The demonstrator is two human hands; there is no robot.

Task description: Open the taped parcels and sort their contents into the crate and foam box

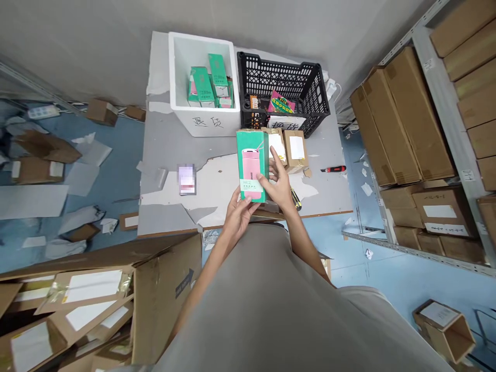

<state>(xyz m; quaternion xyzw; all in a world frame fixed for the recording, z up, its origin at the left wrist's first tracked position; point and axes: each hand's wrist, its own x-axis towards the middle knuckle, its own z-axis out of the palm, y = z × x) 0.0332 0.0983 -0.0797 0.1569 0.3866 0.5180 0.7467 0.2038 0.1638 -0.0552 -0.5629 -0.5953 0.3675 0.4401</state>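
Over the front of the table I hold up a green box (252, 150) with a pink cup printed on its face. At its lower left corner, my left hand (238, 214) grips the bottom edge. My right hand (277, 183) clasps the right side, thumb on the printed face. Behind it, two small brown cartons (296, 150) with white labels stand against a black plastic crate (281, 72). A yellow and black tool (296, 200) lies partly hidden by my right wrist. The white foam box (204, 116) at the back left contains several similar green boxes (203, 85).
On the grey table (166, 139) lie a blurred phone-like object (186, 180) at left and a red box cutter (334, 169) at right. A large carton (166, 294) full of parcels stands at lower left. Metal shelving (449, 88) with cartons lines the right. Scraps litter the blue floor.
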